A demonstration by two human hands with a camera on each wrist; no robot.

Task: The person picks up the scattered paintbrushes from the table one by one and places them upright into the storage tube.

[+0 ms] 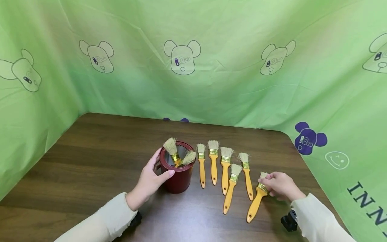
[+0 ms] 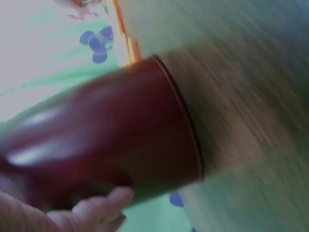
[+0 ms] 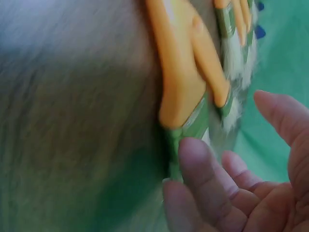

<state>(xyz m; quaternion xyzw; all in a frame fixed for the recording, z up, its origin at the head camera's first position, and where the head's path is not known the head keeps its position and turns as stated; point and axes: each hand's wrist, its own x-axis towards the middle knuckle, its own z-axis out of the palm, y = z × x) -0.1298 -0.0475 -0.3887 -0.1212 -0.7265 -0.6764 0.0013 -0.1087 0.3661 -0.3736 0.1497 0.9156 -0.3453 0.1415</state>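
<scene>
My left hand [image 1: 148,181] grips a dark red cylindrical can [image 1: 177,183] on the table, thumb over the near rim and fingers round its far left side. Out of the can's top stick a paintbrush [image 1: 170,148] and another paintbrush [image 1: 189,157], bristles up. In the left wrist view the can's wall [image 2: 116,121] fills the middle, with fingertips against it. My right hand [image 1: 279,185] is at the rightmost paintbrush [image 1: 255,205], over its bristles and ferrule. In the right wrist view the fingers [image 3: 198,164] reach that ferrule, while the thumb stands well away from it.
Between the can and my right hand lie several more paintbrushes [image 1: 225,171] with yellow handles, bristles pointing away from me. The brown wooden table [image 1: 115,148] ends at a green printed cloth [image 1: 187,94] at the back and sides.
</scene>
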